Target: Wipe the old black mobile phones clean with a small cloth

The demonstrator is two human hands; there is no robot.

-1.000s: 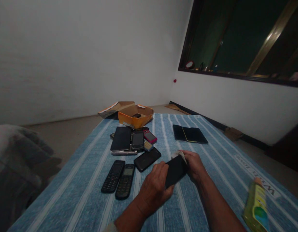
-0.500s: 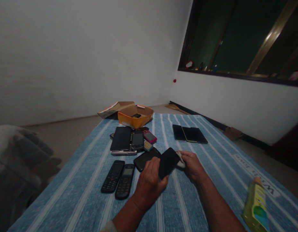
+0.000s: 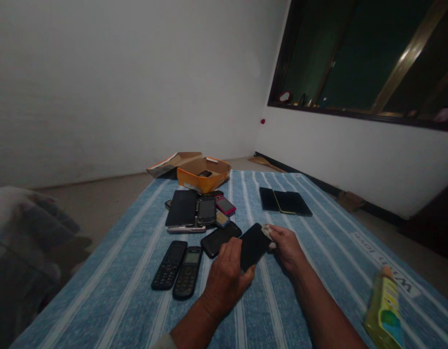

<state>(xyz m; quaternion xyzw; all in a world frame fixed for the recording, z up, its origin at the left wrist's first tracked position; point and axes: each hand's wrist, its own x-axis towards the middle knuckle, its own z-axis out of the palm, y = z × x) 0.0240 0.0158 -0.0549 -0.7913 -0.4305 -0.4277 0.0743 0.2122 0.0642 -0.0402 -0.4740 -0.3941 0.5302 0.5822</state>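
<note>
Both hands are working low over the blue striped cloth [image 3: 303, 271]: the left hand [image 3: 226, 276] is curling its fingers around the lower end of a black phone [image 3: 253, 245], gripping it tilted above the cloth, while the right hand [image 3: 287, 247] is pinching a small white wipe [image 3: 267, 231] against the phone's upper right edge. Just left of the held phone, another black phone [image 3: 219, 239] is lying flat, two keypad phones [image 3: 180, 269] are sitting side by side nearer the left, and a green bottle [image 3: 385, 312] is standing well apart at the right.
</note>
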